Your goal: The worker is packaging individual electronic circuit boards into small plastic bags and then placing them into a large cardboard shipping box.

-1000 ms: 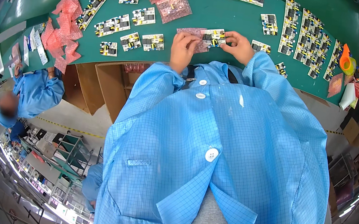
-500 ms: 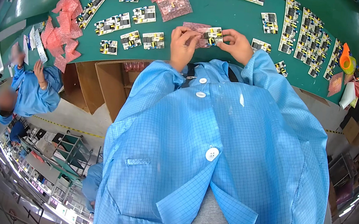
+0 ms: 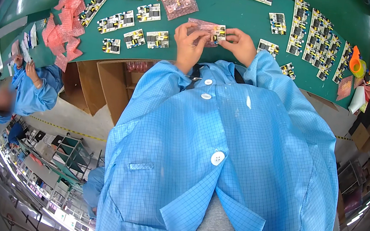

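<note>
Partway | circuit board (image 3: 218,34) looks mostly inside pink bubble bag (image 3: 203,25), right end out, above counter (image 3: 237,15) | left hand (image 3: 187,49) pinches bag, right hand (image 3: 243,47) board's end | two filled packs (image 3: 180,4) lie beyond; many bare boards (image 3: 158,39) unbagged

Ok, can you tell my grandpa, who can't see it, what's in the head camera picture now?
A person's left hand holds a pink bubble bag while the right hand pinches a circuit board that is partly inside it. More boards lie around on a green table, with loose pink bubble wrap at the left.
</note>
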Demonstrator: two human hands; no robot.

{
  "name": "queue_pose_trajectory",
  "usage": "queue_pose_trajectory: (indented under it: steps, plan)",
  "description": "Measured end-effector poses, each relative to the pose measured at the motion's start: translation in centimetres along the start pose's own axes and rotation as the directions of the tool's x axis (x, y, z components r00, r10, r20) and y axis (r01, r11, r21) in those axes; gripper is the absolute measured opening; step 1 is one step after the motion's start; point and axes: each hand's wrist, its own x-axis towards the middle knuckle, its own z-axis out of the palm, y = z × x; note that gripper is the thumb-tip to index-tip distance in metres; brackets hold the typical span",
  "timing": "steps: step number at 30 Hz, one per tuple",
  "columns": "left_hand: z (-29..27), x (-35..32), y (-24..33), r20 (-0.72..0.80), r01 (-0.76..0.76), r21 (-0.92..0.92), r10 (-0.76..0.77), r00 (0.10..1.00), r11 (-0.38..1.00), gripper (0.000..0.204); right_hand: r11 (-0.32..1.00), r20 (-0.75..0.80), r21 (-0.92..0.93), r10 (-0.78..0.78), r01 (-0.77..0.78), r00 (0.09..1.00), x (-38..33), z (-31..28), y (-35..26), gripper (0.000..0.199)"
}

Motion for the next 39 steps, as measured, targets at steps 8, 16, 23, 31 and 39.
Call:
queue_pose_trajectory:
  steps: [8, 16, 23, 31, 39]
  plan:
    - [-0.2, 0.1, -0.1, -0.032, 0.048, -0.033, -0.049, 0.998, 0.998, 0.008, 0.999, 0.046, 0.015, -0.035, 0.035, 0.998, 0.0, 0.7, -1.8, 0.044]
    - [0.3, 0.4, 1.4, -0.012, 0.091, 0.016, -0.091, 0.996, 0.996, 0.006, 0.975, 0.034, 0.206, 0.074, -0.079, 0.997, 0.6, -0.2, -1.2, 0.056]
    - [-0.2, 1.2, 1.5, 0.032, 0.047, -0.034, -0.046, 0.998, 0.998, 0.006, 0.964, 0.018, 0.254, 0.072, -0.074, 0.997, 1.6, 0.3, -0.2, 0.052]
    - [-0.5, 1.6, 1.4, -0.042, 0.238, -0.441, -0.284, 0.958, 0.865, 0.043, 0.894, 0.085, 0.446, 0.008, -0.045, 0.996, 1.3, 0.1, -1.2, 0.029]
    - [-1.6, 2.0, -0.1, 0.592, 0.710, -0.687, -0.448, 0.670, 0.155, 0.039, 0.878, 0.223, 0.479, -0.115, -0.006, 0.968, 0.6, -0.3, -2.0, 0.022]
